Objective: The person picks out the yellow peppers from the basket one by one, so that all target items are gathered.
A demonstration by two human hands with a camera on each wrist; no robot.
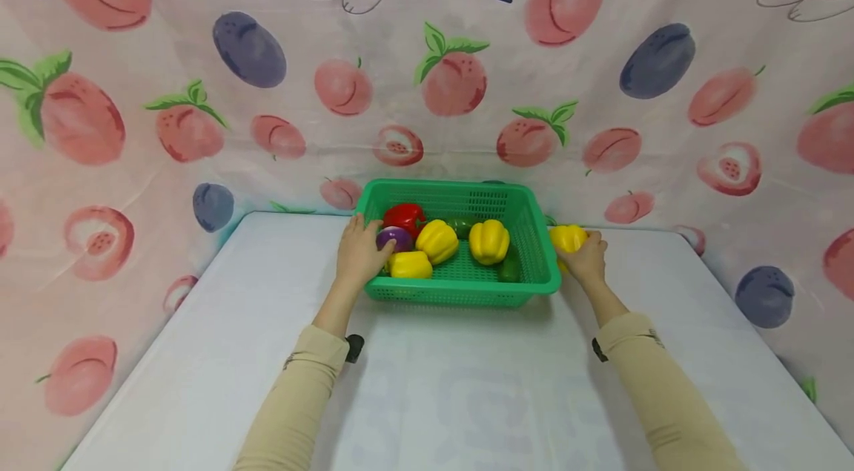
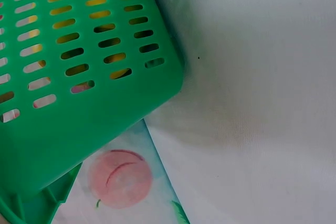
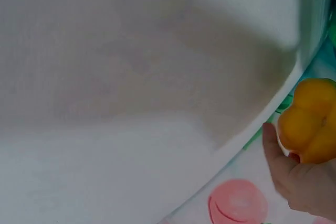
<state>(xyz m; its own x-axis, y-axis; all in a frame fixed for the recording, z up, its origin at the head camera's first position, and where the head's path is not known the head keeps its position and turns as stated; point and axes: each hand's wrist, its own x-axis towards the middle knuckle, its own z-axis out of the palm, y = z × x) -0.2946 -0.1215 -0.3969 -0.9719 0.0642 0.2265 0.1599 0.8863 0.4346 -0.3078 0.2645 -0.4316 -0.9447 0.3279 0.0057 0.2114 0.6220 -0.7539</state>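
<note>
A green plastic basket (image 1: 460, 291) stands at the back of the table. My left hand (image 1: 359, 252) grips its left end, with the thumb over the rim beside a purple vegetable (image 1: 396, 238). In the left wrist view the slotted basket wall (image 2: 79, 108) fills the left side, and that hand is almost wholly out of sight. Just outside the basket's right end, my right hand (image 1: 588, 259) holds a yellow bell pepper (image 1: 567, 237). The right wrist view shows this yellow bell pepper (image 3: 310, 121) in the fingers (image 3: 275, 153).
Inside the basket lie a red bell pepper (image 1: 403, 217), three yellow bell peppers (image 1: 489, 242) and dark green vegetables (image 1: 509, 267). A white cloth covers the table (image 1: 467, 382). Behind it hangs a fruit-printed curtain (image 1: 414, 107), close to the basket's back.
</note>
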